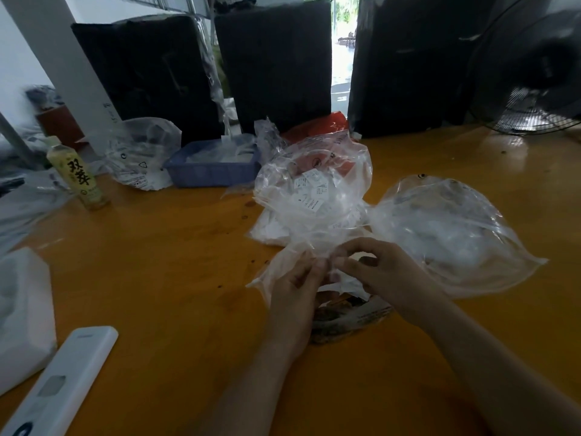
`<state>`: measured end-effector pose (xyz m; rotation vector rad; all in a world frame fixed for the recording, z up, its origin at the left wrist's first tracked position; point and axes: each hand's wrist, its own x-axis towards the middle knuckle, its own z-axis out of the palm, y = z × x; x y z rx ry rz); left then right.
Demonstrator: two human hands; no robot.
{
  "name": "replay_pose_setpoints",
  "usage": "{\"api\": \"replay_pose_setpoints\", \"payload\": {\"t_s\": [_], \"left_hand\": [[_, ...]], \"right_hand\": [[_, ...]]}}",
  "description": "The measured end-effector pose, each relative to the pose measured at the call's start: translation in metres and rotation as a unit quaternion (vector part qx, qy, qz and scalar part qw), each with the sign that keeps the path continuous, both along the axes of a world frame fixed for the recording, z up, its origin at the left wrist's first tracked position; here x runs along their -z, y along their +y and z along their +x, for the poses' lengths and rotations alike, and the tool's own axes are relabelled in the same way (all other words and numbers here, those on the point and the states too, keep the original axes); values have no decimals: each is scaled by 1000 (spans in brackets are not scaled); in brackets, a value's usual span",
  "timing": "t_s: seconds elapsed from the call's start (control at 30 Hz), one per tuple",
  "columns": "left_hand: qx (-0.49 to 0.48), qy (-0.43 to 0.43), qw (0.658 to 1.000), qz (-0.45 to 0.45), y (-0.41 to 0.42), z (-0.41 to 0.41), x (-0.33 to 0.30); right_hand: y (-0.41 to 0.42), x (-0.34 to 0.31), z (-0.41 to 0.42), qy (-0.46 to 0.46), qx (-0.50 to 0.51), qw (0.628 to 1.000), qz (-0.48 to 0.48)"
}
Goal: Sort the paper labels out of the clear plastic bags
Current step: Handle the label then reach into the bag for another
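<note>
A small clear plastic bag (283,269) lies crumpled on the orange table in front of me. My left hand (295,294) pinches its edge from the left, and my right hand (380,272) pinches it from the right, fingertips almost meeting. Behind them stands a puffed clear bag (314,190) holding several white paper labels (311,187). A larger clear bag (452,237) lies to the right. What is inside the bag in my hands is hidden by my fingers.
A blue basket (210,171) with plastic sits at the back, beside a bagged pile (141,155) and a yellow drink bottle (78,174). A white remote-like device (59,382) lies front left. Black wrapped boxes (273,64) and a fan (531,77) stand along the far edge.
</note>
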<state>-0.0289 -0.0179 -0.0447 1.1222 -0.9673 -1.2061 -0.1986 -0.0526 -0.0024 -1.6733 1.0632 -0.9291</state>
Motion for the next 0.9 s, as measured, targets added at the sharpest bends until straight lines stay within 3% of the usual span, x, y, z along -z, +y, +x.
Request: {"api": "replay_pose_setpoints", "payload": {"t_s": [0.13,0.4,0.6,0.67,0.77,0.9], "left_hand": [[-7,14,1000,1,0,-2,-3],[-4,108,994,7,-3,3,-3],[2,103,994,-18,-2,2,-2],[-15,151,988,-11,-3,4,-2],[-18,195,981,-4,-7,6,0],[-15,177,984,13,-7,6,0]], "right_hand": [[-3,3,0,49,49,997,-21],[-2,3,-1,107,18,994,-26],[-5,7,4,60,46,997,-29],[-9,10,2,123,74,988,-64],[-17,15,-3,268,132,942,-151],[-22,27,-3,433,72,882,-171]]}}
